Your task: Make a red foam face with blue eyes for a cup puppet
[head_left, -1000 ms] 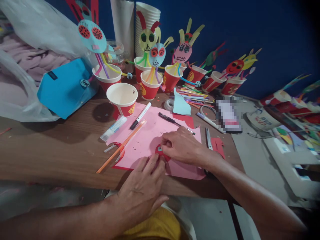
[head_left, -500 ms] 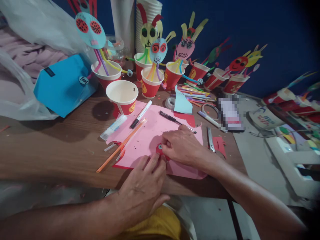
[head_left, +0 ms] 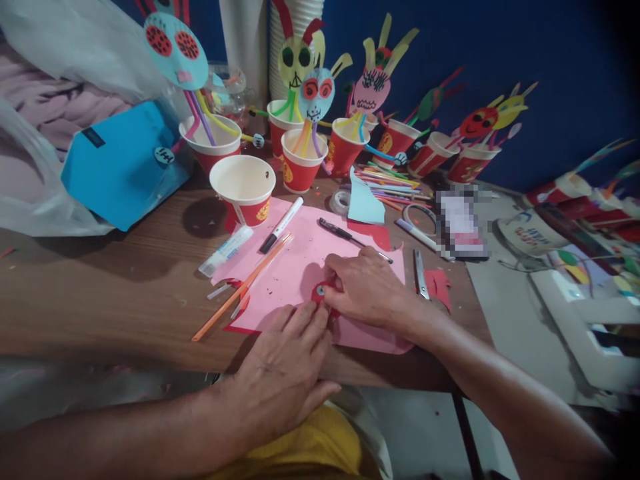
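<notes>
A small red paper piece (head_left: 319, 291) with a pale round spot lies on the pink sheet (head_left: 295, 267), partly covered by my fingers. My left hand (head_left: 287, 363) lies nearly flat over the sheet's near edge, its fingertips at the lower side of the red piece. Over the right side of that piece, my right hand (head_left: 367, 290) has its fingers curled and its thumb and index fingertips low at the paper; whether anything is between them is hidden. A black pen (head_left: 343, 232), a marker (head_left: 281, 225) and orange straws (head_left: 240, 290) rest on or across the sheet.
An unused-looking paper cup (head_left: 243, 190) stands behind the sheet. Several decorated cups (head_left: 305, 160) line the back. Scissors (head_left: 421, 275), a tape roll (head_left: 341, 202), a phone (head_left: 461, 223) and a glue tube (head_left: 226, 251) lie around the sheet. A blue folded piece (head_left: 125, 167) is at left.
The right hand's fingertips have shifted slightly, and a little more of the pale spot on the red piece shows. My left hand stays in nearly the same place.
</notes>
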`<action>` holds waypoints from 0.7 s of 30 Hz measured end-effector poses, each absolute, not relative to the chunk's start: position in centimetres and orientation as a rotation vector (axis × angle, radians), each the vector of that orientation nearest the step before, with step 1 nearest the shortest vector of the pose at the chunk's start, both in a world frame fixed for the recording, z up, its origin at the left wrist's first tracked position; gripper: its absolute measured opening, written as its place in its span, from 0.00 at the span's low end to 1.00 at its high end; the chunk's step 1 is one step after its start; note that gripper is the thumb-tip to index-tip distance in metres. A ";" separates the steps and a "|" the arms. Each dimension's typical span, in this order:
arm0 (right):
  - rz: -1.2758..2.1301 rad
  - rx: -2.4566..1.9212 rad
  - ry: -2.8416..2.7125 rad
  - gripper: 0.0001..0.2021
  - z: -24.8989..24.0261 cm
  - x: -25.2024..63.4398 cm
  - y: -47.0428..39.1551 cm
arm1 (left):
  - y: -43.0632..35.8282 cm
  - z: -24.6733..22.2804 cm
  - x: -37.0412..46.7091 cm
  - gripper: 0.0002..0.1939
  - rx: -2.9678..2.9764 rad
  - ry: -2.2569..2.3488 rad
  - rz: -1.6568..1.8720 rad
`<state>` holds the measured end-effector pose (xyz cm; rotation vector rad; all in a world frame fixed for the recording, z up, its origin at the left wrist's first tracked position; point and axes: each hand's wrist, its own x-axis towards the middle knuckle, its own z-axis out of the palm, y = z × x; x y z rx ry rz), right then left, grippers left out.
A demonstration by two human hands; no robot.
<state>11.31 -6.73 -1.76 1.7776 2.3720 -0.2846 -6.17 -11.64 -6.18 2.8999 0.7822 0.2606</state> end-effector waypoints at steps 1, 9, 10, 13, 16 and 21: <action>-0.285 1.779 2.370 0.09 -1.8 11.4 -6.7 | -11.6 -6.0 -6.2 0.27 2.880 0.792 0.255; -0.294 1.786 2.410 0.10 -2.3 11.9 -6.8 | -11.5 -5.5 -6.4 0.27 2.807 0.860 0.276; -0.293 1.786 2.413 0.10 -2.4 11.9 -6.8 | -11.4 -5.5 -6.4 0.26 2.803 0.862 0.266; -0.283 1.797 2.412 0.09 -2.3 11.9 -6.8 | -11.2 -5.4 -6.4 0.26 2.805 0.839 0.237; -0.308 1.825 2.427 0.08 -2.1 12.2 -6.8 | -11.1 -5.2 -6.2 0.27 2.826 0.817 0.215; -0.494 2.020 2.524 0.05 -1.5 13.4 -7.6 | -10.8 -4.8 -6.2 0.29 2.858 0.800 0.191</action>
